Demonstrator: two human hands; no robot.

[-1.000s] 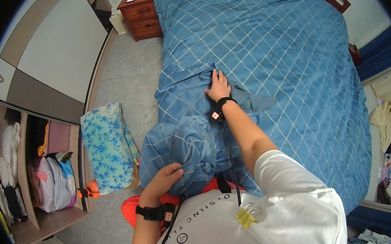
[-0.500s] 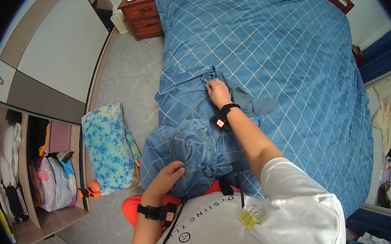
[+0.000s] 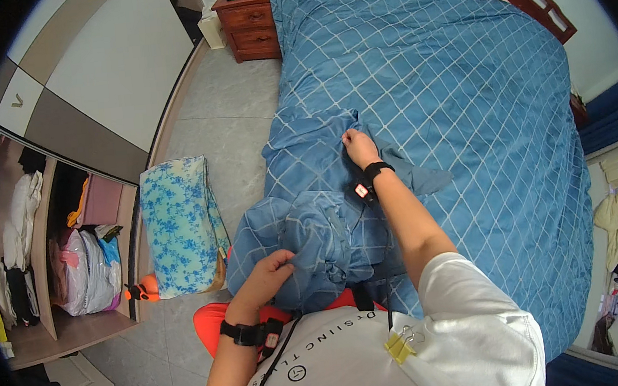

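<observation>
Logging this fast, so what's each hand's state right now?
Left hand: closed, pinching the bunched blue checked fabric.
Right hand: curled closed at the blue fabric; whether it holds any can't be told.

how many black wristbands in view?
2: left wristband, on the wrist of the left hand; right wristband, on the wrist of the right hand. No others show.

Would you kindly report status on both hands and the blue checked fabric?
Left hand pinching bunched blue checked fabric. Right hand curled closed at its far fold, grip unclear. Fabric heaped before the white shirt; nothing visibly blocking.
</observation>
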